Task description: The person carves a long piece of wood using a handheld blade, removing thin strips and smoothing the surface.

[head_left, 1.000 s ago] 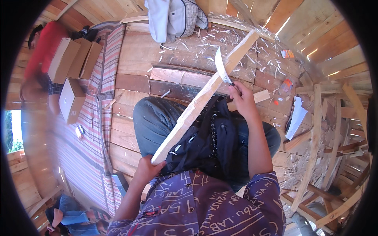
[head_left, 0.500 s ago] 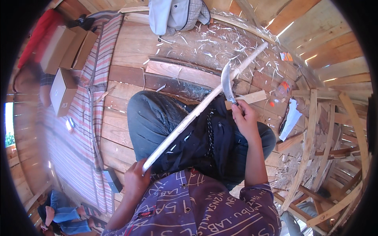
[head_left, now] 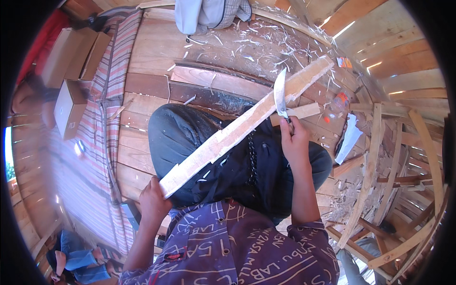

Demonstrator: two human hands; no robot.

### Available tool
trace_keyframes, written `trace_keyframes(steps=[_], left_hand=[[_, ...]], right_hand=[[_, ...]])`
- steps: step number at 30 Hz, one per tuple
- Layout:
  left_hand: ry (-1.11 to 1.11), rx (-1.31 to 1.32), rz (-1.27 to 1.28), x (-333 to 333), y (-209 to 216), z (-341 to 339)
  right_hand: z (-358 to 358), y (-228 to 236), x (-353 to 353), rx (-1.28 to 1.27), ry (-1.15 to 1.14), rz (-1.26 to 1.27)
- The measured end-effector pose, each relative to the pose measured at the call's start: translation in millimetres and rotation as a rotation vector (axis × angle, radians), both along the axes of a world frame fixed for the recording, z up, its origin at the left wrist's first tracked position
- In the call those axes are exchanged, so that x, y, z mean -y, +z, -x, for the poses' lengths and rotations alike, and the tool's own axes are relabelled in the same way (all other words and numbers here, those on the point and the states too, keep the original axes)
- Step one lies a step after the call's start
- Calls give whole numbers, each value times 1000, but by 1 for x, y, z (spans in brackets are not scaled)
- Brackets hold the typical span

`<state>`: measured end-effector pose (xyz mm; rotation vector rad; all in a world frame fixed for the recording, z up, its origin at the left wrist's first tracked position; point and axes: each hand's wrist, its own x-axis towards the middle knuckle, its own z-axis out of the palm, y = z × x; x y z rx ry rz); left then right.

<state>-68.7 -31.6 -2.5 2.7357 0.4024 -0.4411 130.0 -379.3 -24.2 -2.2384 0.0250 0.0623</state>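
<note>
A long, pale wooden slat (head_left: 242, 129) lies slantwise across my lap, its broad face turned up and its edges rough and stepped. My left hand (head_left: 154, 199) grips its near lower end. In my right hand (head_left: 295, 137) is a knife (head_left: 280, 95) with a curved, pointed blade, held by its dark handle. The blade stands upright against or just over the slat's far half; whether it touches cannot be made out. Small white shavings rest on my dark trousers.
Thick dark-edged boards (head_left: 223, 85) lie beyond my knees, among wood shavings. A grey bag (head_left: 202, 16) sits at the back. Cardboard boxes (head_left: 71, 107) and a striped mat (head_left: 102, 152) are at left, wooden frames (head_left: 375, 180) at right. Other people sit at far left and lower left.
The slat has been rolled from its narrow edge to its broad face. My left hand has shifted slightly left, and the knife has tilted more upright.
</note>
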Motion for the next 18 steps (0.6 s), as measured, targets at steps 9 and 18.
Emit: trace_keyframes(steps=[9, 18], left_hand=[[-49, 20, 48, -6, -16, -2], [-69, 13, 28, -7, -18, -5]], right_hand=[[6, 10, 12, -75, 21, 153], [20, 15, -18, 62, 247, 364]])
